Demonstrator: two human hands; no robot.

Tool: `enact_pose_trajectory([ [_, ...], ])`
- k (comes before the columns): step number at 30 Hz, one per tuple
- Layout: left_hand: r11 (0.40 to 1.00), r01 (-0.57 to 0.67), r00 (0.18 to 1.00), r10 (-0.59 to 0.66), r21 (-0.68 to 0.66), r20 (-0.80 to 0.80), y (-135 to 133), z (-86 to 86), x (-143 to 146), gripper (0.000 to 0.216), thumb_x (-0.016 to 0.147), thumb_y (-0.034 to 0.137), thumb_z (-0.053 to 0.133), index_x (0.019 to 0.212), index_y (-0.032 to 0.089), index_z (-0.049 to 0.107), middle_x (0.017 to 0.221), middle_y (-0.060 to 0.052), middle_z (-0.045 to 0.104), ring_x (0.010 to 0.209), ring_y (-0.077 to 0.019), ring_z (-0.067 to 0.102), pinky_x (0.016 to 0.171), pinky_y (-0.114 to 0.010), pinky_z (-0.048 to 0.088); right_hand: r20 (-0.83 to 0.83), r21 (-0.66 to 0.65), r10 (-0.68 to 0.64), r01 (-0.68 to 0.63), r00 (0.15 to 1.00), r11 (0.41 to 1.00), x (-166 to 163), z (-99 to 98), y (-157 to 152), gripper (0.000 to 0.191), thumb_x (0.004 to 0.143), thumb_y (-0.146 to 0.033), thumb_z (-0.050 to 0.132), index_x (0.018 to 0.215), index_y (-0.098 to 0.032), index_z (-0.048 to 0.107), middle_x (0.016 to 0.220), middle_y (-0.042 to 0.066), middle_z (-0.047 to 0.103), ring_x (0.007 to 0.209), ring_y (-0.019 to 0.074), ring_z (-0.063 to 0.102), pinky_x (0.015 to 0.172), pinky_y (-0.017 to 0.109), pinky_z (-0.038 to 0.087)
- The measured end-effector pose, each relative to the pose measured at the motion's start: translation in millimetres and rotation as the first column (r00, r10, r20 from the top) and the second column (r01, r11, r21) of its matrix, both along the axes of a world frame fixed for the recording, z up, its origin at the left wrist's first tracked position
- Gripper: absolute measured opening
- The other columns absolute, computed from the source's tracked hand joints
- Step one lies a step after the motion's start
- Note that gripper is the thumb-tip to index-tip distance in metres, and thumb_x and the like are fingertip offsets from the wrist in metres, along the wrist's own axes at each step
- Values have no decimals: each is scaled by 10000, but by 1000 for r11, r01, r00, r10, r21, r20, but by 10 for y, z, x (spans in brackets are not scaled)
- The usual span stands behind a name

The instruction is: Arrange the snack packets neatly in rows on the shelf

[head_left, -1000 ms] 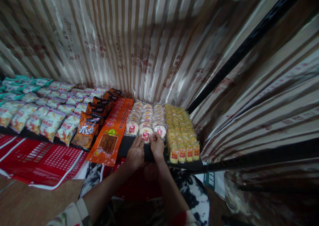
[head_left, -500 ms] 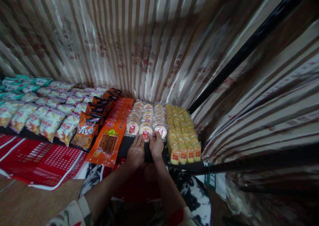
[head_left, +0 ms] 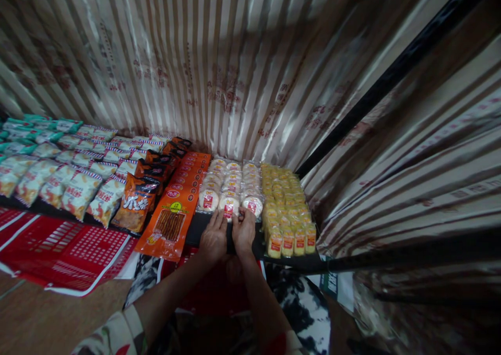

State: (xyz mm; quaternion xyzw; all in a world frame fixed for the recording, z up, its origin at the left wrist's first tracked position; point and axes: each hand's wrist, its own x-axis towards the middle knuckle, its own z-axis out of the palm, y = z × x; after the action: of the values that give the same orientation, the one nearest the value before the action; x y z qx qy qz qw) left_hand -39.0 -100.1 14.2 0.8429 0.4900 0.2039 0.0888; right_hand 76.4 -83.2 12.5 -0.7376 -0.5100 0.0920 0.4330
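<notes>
While both arms reach forward to the black shelf [head_left: 199, 232], the two hands come close together at the front of the round white cracker packs. The left hand [head_left: 213, 241] has its fingers stretched out, with the tips at the low front edge of the middle front cracker pack [head_left: 228, 204]. The right hand [head_left: 243, 235] has bent fingers, and its tips are at the right side of that same pack, close to the right front cracker pack [head_left: 252, 205]. I cannot tell if either hand is gripping the pack or just touching it. The middle front pack lies on the shelf, between the left front cracker pack [head_left: 209, 200] and the right one, and its red label shows. More round packs lie behind these in three lines. Just to the right are lots of small yellow snack packs [head_left: 285, 209], with four at the front. To the left is a long orange bag [head_left: 172, 214] with brown sticks showing on it. Next come orange and black bags [head_left: 135, 203], then pale snack bags [head_left: 80, 194], and green-blue bags [head_left: 66, 126] far at the back left. A red basket [head_left: 84, 250] sits below the shelf, and a striped curtain [head_left: 176, 57] hangs behind it.
</notes>
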Motion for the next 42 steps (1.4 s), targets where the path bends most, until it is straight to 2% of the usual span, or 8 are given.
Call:
enact_pose_trajectory([
  [6,999,-2,1000,2,-38,2,-14,10,-3,512,800,94,394,1302,10,447,1411,-207,395,1368,-304,245,1078,-450,337,-17,-26,28,-29,999,999,3,-3,-17,282,821,-310,438,1000,-162,600,976,105,566,849,204,539,807,335,453],
  [17,999,-24,1000,24,-34,-9,-65,-36,18,486,831,88,349,1303,11,439,1418,-205,388,1372,-316,233,1036,-456,375,-59,62,57,-53,997,997,-11,30,-124,296,837,-329,431,968,-140,616,1074,145,523,961,210,529,780,321,481],
  [23,999,13,991,-19,45,133,-160,-3,-26,413,844,113,337,1198,53,541,1369,-189,449,1322,-290,336,1030,-461,387,-128,168,55,-33,990,985,-81,55,-434,313,862,-362,399,972,-145,596,1029,132,575,940,203,555,710,297,487],
  [27,991,122,945,-132,54,299,-396,-3,-117,321,884,165,340,1041,139,619,1093,-117,624,1071,-208,536,962,-377,455,-192,179,70,-36,979,983,-186,-9,-821,286,881,-376,395,975,-174,574,952,94,626,874,187,595,768,309,477],
  [30,981,195,922,-187,10,339,-647,-107,-199,269,911,217,374,961,158,632,954,-90,650,940,-192,570,896,-351,487,-195,88,78,-62,978,994,-265,-135,-1103,279,883,-385,398,945,-191,589,930,88,656,884,201,609,823,333,461],
  [35,960,206,948,-147,-191,282,-941,-451,-255,327,871,129,387,1113,168,604,1105,-104,638,1070,-189,561,964,-338,451,-184,-150,57,-85,981,985,-251,-521,-1289,300,851,-349,376,951,-187,607,995,118,676,932,244,619,833,371,468],
  [39,829,182,978,-98,-528,183,-958,-616,-193,400,821,105,403,1161,195,593,1173,-93,630,1068,-198,587,930,-316,470,-59,-429,159,-168,986,888,-91,-817,-1235,314,837,-236,341,863,-192,650,878,106,702,833,225,654,737,322,485],
  [42,750,161,986,-89,-641,144,-901,-635,-128,376,830,136,404,1141,191,608,1137,-94,655,1040,-211,608,911,-323,474,99,-514,267,-180,959,838,56,-948,-1172,241,784,-168,433,773,-200,671,808,91,705,821,216,657,733,298,470],
])
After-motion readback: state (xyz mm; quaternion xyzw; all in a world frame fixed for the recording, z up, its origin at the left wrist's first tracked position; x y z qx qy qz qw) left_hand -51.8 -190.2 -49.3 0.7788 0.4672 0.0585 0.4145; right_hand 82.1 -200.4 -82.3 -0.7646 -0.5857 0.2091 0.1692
